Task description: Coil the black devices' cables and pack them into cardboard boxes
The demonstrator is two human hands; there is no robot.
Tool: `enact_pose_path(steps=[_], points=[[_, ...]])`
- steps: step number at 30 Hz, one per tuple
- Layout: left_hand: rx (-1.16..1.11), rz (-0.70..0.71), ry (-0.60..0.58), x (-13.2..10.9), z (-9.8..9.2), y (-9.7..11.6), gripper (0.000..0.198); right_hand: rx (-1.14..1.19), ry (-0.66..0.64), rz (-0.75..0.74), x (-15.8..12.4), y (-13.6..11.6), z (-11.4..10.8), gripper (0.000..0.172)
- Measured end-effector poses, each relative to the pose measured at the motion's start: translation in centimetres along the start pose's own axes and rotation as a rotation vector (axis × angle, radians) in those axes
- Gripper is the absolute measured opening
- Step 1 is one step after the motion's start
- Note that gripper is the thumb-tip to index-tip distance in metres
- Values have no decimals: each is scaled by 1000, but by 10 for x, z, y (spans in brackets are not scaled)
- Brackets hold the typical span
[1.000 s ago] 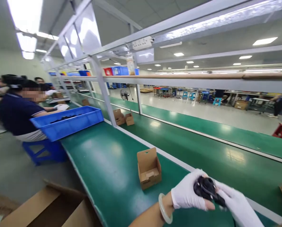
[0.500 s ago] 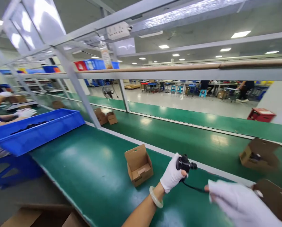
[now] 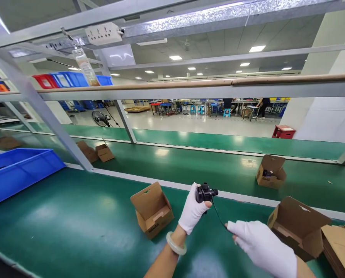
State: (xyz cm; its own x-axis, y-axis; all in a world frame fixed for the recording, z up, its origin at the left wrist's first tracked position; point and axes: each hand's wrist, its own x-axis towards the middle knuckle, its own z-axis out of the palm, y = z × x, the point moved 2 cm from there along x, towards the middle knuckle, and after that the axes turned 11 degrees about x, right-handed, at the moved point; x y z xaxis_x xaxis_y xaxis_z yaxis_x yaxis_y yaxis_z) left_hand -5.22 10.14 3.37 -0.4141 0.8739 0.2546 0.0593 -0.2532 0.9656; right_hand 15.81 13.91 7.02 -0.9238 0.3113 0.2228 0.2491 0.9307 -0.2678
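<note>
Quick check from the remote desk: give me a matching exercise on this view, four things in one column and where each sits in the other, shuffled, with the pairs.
Things:
1. black device
2. blue bin
3. red crate
4. thin black cord

Places:
A. on the floor beyond the far belt
B. held up in the left hand
C. at the left edge of the near green table
D. running from the device to the right hand

Pairs: 1-B, 2-C, 3-A, 4-D
</note>
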Motion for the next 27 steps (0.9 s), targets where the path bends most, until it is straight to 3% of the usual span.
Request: enact_pose_path(steps=[2, 4, 6, 8, 11, 15, 18, 21, 24, 27], points=[[195, 19, -96, 0, 5, 0, 71, -119, -17, -74, -5, -16, -22, 26], [332, 5, -360, -8, 18, -1, 77, -106, -13, -87, 0, -20, -43, 25], [366, 5, -604, -20, 33, -2, 83, 13, 17, -40, 8, -10, -52, 25], [269, 31, -703, -30, 44, 0, 87, 217, 64, 41, 12, 8, -46, 26], [-35, 3, -589, -36, 58, -1, 89, 516, 137, 124, 2, 27, -24, 28], [-233, -116, -443, -38, 85, -3, 78, 575, 218, 206, -29, 29, -16, 31], [-248, -104, -410, -36, 115, 1, 74, 554, 217, 355, -52, 33, -32, 42], [-191, -31, -525, -25, 149, -3, 79, 448, 247, 416, -72, 50, -60, 32], [-37, -3, -580, -11, 177, -30, 86, 159, 162, 430, -88, 75, -88, 32], [136, -77, -540, -3, 198, -71, 78, -155, -57, 514, -95, 103, -104, 34]])
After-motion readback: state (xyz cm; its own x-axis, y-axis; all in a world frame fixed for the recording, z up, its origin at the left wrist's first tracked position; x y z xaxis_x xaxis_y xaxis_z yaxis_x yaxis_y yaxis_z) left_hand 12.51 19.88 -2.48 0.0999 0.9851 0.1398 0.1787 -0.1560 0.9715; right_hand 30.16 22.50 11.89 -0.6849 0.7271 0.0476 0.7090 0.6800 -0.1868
